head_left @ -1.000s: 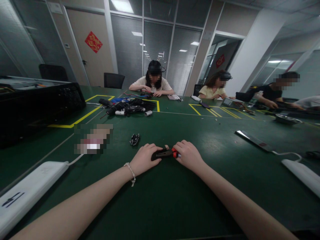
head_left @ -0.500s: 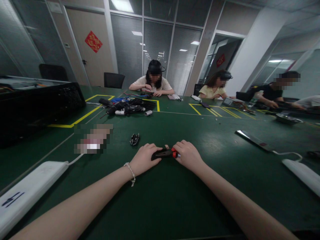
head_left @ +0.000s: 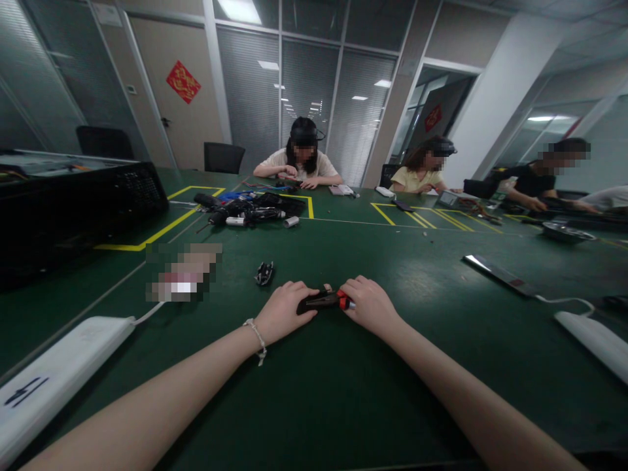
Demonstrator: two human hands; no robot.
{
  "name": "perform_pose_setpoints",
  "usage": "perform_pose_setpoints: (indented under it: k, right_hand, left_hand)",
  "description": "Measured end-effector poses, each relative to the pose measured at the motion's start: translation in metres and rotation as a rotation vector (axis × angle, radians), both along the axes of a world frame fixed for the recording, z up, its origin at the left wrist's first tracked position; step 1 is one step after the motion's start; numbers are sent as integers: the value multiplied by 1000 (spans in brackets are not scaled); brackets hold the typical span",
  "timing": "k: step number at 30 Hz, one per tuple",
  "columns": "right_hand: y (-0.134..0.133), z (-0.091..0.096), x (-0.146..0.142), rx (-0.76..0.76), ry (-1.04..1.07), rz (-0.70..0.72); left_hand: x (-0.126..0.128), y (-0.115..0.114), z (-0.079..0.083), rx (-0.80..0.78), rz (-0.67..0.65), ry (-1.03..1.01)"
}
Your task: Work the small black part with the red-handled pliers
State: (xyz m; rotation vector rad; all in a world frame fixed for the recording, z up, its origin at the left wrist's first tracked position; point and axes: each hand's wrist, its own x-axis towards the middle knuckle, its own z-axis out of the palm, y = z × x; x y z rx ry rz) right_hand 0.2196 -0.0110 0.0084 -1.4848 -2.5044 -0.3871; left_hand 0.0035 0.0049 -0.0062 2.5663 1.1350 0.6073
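Low over the green table (head_left: 314, 392), my left hand (head_left: 283, 311) pinches a small black part (head_left: 305, 305) between thumb and fingers. My right hand (head_left: 371, 303) is closed around the red handles of a pair of pliers (head_left: 324, 301). The dark jaws point left and lie against the black part; whether they grip it is too small to tell. A tiny pale piece (head_left: 328, 288) sits just beyond the pliers. Farther off to the left, a small black and silver part (head_left: 264, 273) rests on the table.
A large black case (head_left: 88, 209) stands at the left. Beyond my hands lies a pile of black tools and cables (head_left: 250, 208). White power banks (head_left: 63, 366) with cords flank both sides. A metal bowl (head_left: 568, 232) is at the far right. Several people sit across the table.
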Motion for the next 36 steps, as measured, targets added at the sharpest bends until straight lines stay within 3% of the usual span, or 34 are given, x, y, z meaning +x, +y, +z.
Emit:
perform_pose_setpoints:
  k: [9, 20, 30, 36]
  right_hand:
    - [-1, 3, -1, 54, -58, 23]
    - [-1, 2, 0, -14, 4, 1]
    - [0, 2, 1, 57, -52, 37]
    - [3, 0, 3, -6, 6, 32]
  left_hand:
    - [1, 0, 0, 2, 6, 7]
    - [0, 1, -1, 4, -3, -2]
    - [1, -1, 1, -1, 13, 13]
    - [1, -1, 1, -3, 4, 8]
